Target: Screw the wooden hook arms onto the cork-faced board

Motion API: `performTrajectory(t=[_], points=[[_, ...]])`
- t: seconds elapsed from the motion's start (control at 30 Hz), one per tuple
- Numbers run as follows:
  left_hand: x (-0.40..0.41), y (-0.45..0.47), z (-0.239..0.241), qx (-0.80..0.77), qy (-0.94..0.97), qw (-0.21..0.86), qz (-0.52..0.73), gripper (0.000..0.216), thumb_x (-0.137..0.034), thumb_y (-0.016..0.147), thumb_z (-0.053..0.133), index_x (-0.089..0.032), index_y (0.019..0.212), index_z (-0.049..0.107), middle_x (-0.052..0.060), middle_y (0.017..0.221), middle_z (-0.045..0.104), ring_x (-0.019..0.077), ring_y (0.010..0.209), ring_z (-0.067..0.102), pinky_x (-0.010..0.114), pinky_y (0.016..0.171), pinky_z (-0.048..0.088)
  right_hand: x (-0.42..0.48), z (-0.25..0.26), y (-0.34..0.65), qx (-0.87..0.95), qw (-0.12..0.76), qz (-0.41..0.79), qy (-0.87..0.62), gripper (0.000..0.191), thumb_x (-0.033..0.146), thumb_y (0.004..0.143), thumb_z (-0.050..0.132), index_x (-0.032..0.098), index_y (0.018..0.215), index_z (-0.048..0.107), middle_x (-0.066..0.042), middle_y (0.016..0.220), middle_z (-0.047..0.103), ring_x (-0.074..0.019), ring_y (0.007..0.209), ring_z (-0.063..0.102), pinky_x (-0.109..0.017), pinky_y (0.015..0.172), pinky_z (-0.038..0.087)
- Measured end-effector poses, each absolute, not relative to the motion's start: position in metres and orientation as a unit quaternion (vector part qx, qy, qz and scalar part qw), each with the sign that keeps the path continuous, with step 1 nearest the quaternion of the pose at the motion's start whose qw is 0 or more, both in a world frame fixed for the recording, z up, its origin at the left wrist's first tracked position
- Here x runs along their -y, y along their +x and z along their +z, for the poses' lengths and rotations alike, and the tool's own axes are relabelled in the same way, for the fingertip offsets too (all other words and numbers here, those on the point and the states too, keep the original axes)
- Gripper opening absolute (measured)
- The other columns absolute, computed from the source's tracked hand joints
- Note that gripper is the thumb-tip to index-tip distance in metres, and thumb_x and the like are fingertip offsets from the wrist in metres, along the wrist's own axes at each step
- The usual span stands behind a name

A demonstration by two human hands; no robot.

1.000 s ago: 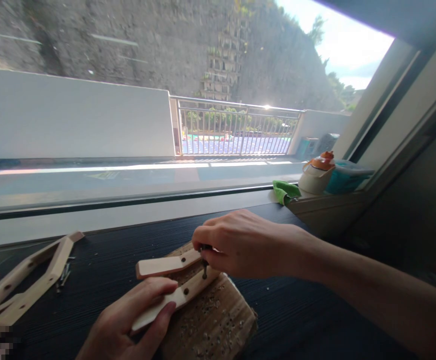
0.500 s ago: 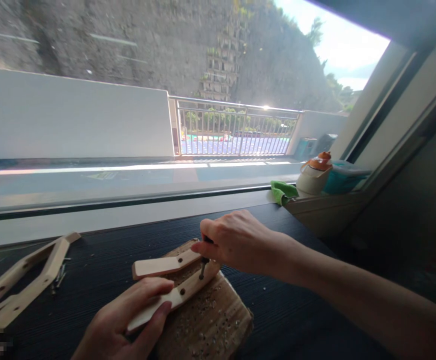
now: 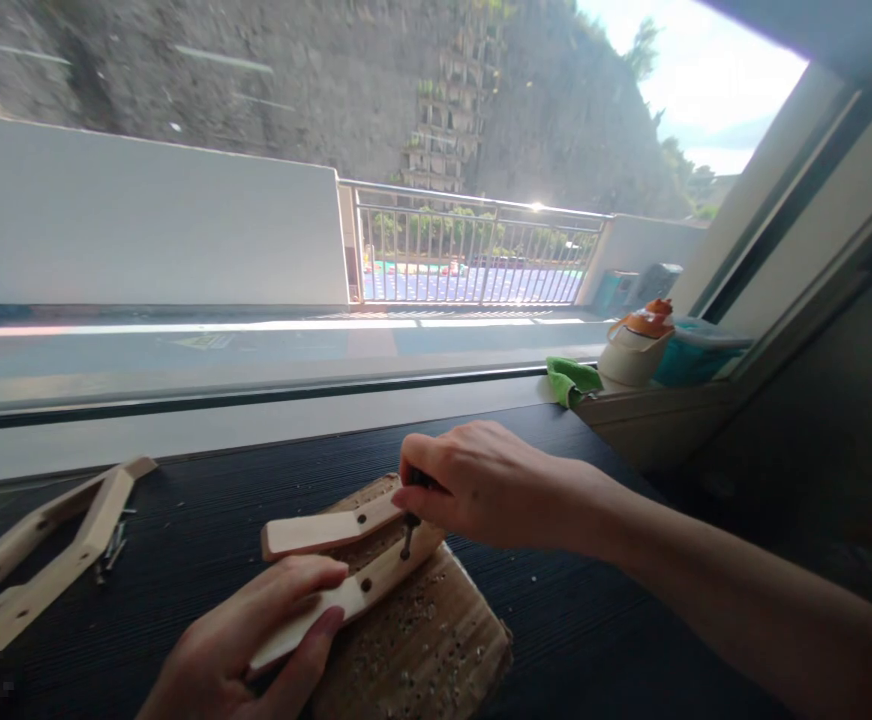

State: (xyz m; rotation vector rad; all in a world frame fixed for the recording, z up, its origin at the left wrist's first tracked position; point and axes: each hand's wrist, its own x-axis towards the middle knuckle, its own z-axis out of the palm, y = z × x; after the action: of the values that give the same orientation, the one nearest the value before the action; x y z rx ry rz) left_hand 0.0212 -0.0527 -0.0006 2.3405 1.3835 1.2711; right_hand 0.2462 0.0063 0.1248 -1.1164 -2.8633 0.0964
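Note:
A V-shaped wooden piece (image 3: pixel 335 560) with holes lies on a cardboard sheet (image 3: pixel 436 650) covered in small shavings. My left hand (image 3: pixel 248 650) is wrapped round the near arm of the wooden piece and presses it down. My right hand (image 3: pixel 481 485) is closed on a small dark tool (image 3: pixel 408 530), whose tip stands upright on the wood near the joint of the two arms. Most of the tool is hidden by my fingers.
A second wooden frame piece (image 3: pixel 31 565) lies at the left on the dark ribbed table (image 3: pixel 571 620), with several screws (image 3: pixel 110 550) beside it. A green cloth (image 3: pixel 572 380), a cream jar (image 3: pixel 633 350) and a teal container (image 3: pixel 695 355) sit on the sill at the right.
My right hand has shifted slightly on the tool, staying over the same spot. My left hand keeps its hold. The view has drifted a little.

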Motion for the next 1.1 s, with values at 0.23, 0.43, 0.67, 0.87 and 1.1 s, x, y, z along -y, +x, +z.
performTrajectory(t=[0.23,0.43,0.67,0.87,1.1], points=[[0.053,0.021,0.002,-0.457,0.785,0.069,0.413,0.021,-0.037,0.077,0.063,-0.030,0.097,0.064,-0.005,0.095,0.074,0.0129,0.085,0.070,0.013,0.076,0.053,-0.001,0.122,0.242,0.905,0.048,-0.036,-0.421,0.041,0.047,0.094,0.032,0.016,0.089,0.057,-0.008,0.070,0.066,-0.0193,0.066,0.061,-0.027,0.058,0.030],[0.052,0.017,-0.004,-0.462,0.789,0.065,0.399,0.024,-0.038,0.077,0.063,-0.030,0.100,0.064,-0.003,0.098,0.073,0.0144,0.089,0.070,0.015,0.079,0.053,0.003,0.137,0.248,0.946,0.027,0.032,-0.323,0.019,0.027,0.090,0.041,0.017,0.095,0.057,-0.005,0.078,0.067,-0.0144,0.064,0.058,-0.027,0.054,0.027],[0.053,0.016,-0.009,-0.463,0.787,0.067,0.402,0.026,-0.036,0.076,0.064,-0.031,0.102,0.062,-0.005,0.099,0.073,0.0136,0.090,0.069,0.014,0.080,0.052,-0.008,0.126,0.241,0.931,0.043,0.057,-0.359,0.029,0.041,0.091,0.043,0.016,0.091,0.058,-0.003,0.068,0.063,-0.0127,0.059,0.053,-0.026,0.052,0.024],[0.054,0.024,0.006,-0.459,0.780,0.070,0.419,0.020,-0.038,0.078,0.062,-0.030,0.096,0.065,-0.005,0.095,0.074,0.0121,0.085,0.070,0.012,0.076,0.052,-0.005,0.115,0.237,0.901,0.081,-0.020,-0.427,0.036,0.044,0.091,0.038,0.017,0.082,0.059,-0.004,0.064,0.063,-0.0147,0.057,0.054,-0.028,0.052,0.022],[0.053,0.024,0.005,-0.462,0.780,0.066,0.417,0.019,-0.039,0.078,0.061,-0.032,0.096,0.063,-0.007,0.095,0.073,0.0096,0.086,0.070,0.009,0.078,0.050,-0.001,0.133,0.244,0.937,0.051,0.032,-0.344,0.024,0.035,0.088,0.046,0.019,0.096,0.060,-0.002,0.076,0.066,-0.0135,0.064,0.055,-0.026,0.056,0.027]])
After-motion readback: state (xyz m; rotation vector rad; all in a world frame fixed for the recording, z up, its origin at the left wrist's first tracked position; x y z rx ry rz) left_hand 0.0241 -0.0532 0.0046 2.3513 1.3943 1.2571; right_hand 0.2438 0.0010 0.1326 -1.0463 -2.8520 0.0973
